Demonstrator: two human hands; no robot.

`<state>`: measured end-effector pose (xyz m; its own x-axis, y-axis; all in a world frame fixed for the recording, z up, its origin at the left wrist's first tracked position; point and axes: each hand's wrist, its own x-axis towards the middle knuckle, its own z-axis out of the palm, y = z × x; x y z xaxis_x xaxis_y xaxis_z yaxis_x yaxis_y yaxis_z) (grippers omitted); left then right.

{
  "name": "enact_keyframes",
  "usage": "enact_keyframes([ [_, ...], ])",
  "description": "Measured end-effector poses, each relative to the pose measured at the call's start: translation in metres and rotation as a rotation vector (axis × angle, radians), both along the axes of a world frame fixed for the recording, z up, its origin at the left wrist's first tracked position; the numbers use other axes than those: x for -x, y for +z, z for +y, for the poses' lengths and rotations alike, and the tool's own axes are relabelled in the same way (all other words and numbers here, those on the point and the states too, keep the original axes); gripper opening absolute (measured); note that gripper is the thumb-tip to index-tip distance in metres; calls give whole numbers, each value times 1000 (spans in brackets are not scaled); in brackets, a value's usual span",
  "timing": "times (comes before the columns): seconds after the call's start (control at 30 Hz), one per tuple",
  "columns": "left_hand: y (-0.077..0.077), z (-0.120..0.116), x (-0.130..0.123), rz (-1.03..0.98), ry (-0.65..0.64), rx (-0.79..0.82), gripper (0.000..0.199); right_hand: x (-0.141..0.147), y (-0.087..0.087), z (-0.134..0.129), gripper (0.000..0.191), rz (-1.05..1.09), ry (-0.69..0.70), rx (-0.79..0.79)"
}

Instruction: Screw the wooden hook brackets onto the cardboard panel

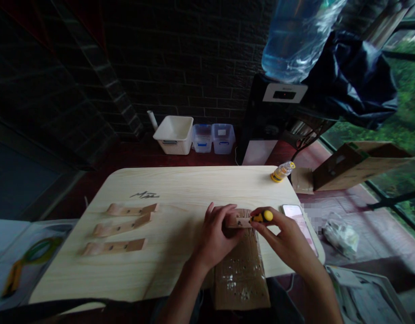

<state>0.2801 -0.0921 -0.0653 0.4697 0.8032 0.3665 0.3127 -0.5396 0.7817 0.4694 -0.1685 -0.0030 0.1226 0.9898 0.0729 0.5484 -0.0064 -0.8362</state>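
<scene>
My left hand [212,231] grips a short tan strip [237,222] with small dark marks or fittings on it, pressing it onto a taped cardboard box [240,274]. The box lies at the table's front edge and overhangs it. In my right hand [286,236] is a small yellow-and-black screwdriver [267,216], its handle end toward the camera. The tool's tip is at the right part of the strip; exactly what it touches is too small to tell. Three similar tan strips [126,227] with dark fittings lie at the left of the table.
Small dark pieces [145,195] lie at the back left of the pale table [180,180]. A clear bottle-shaped container with yellow ends [282,172] is at the back right corner. A phone [300,225] rests by the right edge. Bins [175,130] stand on the floor behind.
</scene>
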Motion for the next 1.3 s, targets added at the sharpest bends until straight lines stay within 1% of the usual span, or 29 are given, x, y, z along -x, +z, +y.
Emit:
enact_keyframes([
  [0.07, 1, 2, -1, 6, 15, -17, 62, -3, 1, -2, 25, -7, -11, 0],
  [0.1, 1, 3, -1, 16, 13, -26, 61, -4, 2, -3, 25, -12, -17, -4],
  [0.3, 3, 10, -2, 109, -34, -73, 41, -16, 5, -8, 22, -29, -29, -43],
  [0.47, 2, 13, -4, 129, -26, -73, 34, -22, 4, -10, 20, -18, -12, -51],
  [0.57, 5, 14, -7, 120, -28, -72, 32, -23, 2, -11, 18, 1, -5, -56],
  [0.7, 13, 10, -15, 40, -25, -80, 36, -23, 3, -11, 16, 28, -5, -90],
  [0.77, 18, 7, -19, -38, 5, -50, 35, -23, 6, -11, 16, 58, -26, -107],
  [0.83, 22, 5, -22, -157, 73, 14, 29, -23, 8, -11, 17, 99, -46, -116],
  [0.93, 26, 7, -23, -406, 169, 180, 19, -22, 10, -10, 19, 138, -61, -120],
  [1.0, 29, 9, -23, -551, 198, 288, 21, -21, 11, -10, 20, 164, -64, -123],
  [1.07, 32, 10, -21, -632, 218, 345, 28, -20, 11, -9, 21, 211, -79, -140],
  [1.1, 33, 10, -20, -646, 226, 356, 32, -19, 10, -9, 21, 237, -93, -156],
  [1.17, 35, 9, -18, -610, 230, 369, 34, -18, 10, -9, 22, 297, -126, -192],
  [1.23, 36, 7, -15, -515, 206, 379, 27, -16, 8, -9, 23, 374, -145, -219],
  [1.3, 36, 4, -13, -420, 148, 373, 18, -13, 6, -8, 24, 453, -142, -230],
])
